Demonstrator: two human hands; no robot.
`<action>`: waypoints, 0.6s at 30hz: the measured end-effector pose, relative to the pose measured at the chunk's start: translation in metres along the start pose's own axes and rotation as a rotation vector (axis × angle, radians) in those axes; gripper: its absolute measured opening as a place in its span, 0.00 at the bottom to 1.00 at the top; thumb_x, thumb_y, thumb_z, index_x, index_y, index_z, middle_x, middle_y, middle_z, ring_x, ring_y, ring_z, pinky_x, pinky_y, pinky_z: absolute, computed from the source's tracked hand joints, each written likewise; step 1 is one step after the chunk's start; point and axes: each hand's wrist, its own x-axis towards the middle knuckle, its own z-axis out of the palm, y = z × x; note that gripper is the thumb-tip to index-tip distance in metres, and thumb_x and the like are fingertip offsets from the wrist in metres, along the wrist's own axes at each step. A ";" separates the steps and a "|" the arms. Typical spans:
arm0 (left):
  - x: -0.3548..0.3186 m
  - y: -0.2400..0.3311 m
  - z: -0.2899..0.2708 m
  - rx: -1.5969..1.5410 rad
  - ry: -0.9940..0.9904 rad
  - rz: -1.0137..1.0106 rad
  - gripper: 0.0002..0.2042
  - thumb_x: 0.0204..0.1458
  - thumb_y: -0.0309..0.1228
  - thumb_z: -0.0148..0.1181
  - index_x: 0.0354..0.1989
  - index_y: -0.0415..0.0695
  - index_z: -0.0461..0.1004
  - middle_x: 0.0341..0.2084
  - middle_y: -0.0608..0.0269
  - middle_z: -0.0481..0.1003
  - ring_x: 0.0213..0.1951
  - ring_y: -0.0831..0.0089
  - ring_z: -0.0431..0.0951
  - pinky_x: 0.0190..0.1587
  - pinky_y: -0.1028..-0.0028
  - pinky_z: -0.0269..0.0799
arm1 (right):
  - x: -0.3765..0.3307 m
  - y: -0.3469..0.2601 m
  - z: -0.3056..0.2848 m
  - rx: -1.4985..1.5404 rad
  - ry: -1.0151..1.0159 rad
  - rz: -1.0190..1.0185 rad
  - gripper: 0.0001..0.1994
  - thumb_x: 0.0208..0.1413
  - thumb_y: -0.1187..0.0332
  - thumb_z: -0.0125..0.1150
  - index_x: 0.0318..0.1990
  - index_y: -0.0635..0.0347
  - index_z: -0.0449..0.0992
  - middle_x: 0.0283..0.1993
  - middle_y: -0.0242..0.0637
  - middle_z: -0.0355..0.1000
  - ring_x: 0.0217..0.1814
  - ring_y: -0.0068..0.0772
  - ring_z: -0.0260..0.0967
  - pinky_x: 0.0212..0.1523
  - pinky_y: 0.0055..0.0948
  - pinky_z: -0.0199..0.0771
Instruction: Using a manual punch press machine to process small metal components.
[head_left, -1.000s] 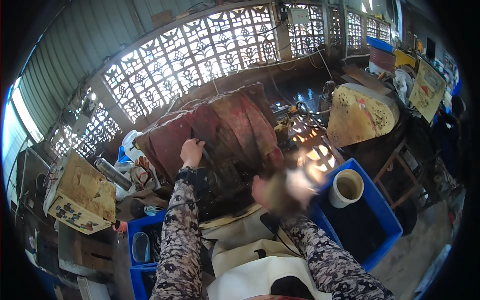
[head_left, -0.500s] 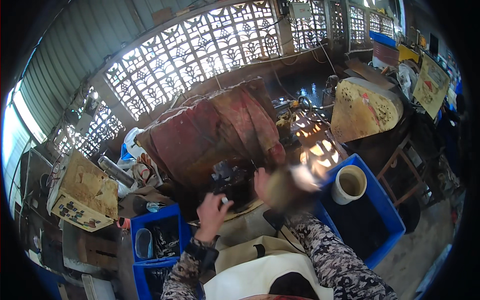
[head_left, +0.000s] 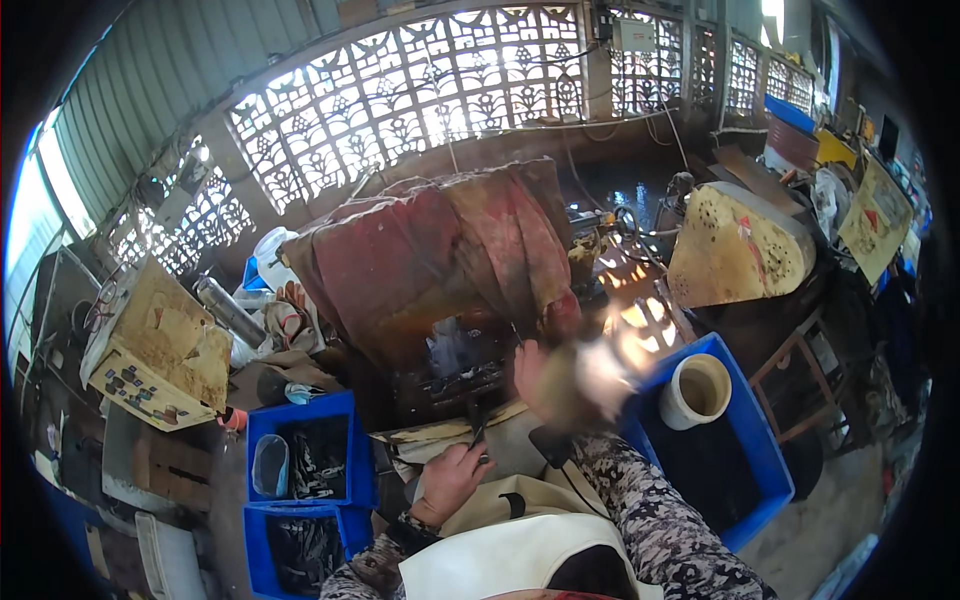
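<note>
My left hand (head_left: 452,483) is close to my apron, its fingers closed on a dark slender metal piece (head_left: 479,428) that points away from me. My right hand (head_left: 530,378) is at the front of a machine draped with a stained red cloth (head_left: 390,250). Its fingers appear closed at the lower end of a thin dark rod (head_left: 517,334) beside the hanging cloth. A blurred patch hides much of that hand and wrist. Under the cloth, between and beyond my hands, lies a dark wet work area with a greyish fixture (head_left: 452,345).
Two blue bins (head_left: 350,445) with dark metal pieces stand at the left; one holds a clear scoop-like container (head_left: 270,465). At the right, a larger blue bin (head_left: 775,450) holds a cream bucket (head_left: 695,392). A stained yellowish box (head_left: 160,345) and a yellowed machine housing (head_left: 740,245) flank the machine.
My left hand has drawn back from the machine toward my apron, and the dark metal piece now shows in it. My right hand stays at the rod. The view has shifted slightly.
</note>
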 end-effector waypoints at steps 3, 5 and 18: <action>0.013 -0.014 -0.018 0.057 -0.082 0.039 0.17 0.48 0.32 0.63 0.48 0.45 0.74 0.26 0.59 0.68 0.25 0.64 0.72 0.25 0.67 0.68 | -0.005 0.021 0.022 -0.034 0.060 -0.074 0.08 0.60 0.63 0.49 0.34 0.57 0.64 0.21 0.44 0.71 0.23 0.51 0.71 0.24 0.46 0.69; 0.024 -0.052 -0.022 0.122 -0.121 -0.059 0.18 0.51 0.26 0.55 0.53 0.44 0.71 0.31 0.54 0.70 0.29 0.60 0.73 0.28 0.64 0.70 | -0.005 0.023 0.035 -0.039 0.089 -0.135 0.08 0.60 0.63 0.49 0.34 0.57 0.64 0.21 0.45 0.71 0.23 0.51 0.71 0.24 0.46 0.69; 0.072 -0.170 0.053 0.375 -0.267 -0.192 0.08 0.42 0.24 0.54 0.32 0.42 0.76 0.32 0.55 0.75 0.37 0.56 0.75 0.37 0.62 0.74 | -0.014 0.097 0.149 1.896 -0.292 0.257 0.08 0.60 0.63 0.50 0.35 0.57 0.66 0.20 0.45 0.71 0.23 0.50 0.71 0.23 0.45 0.69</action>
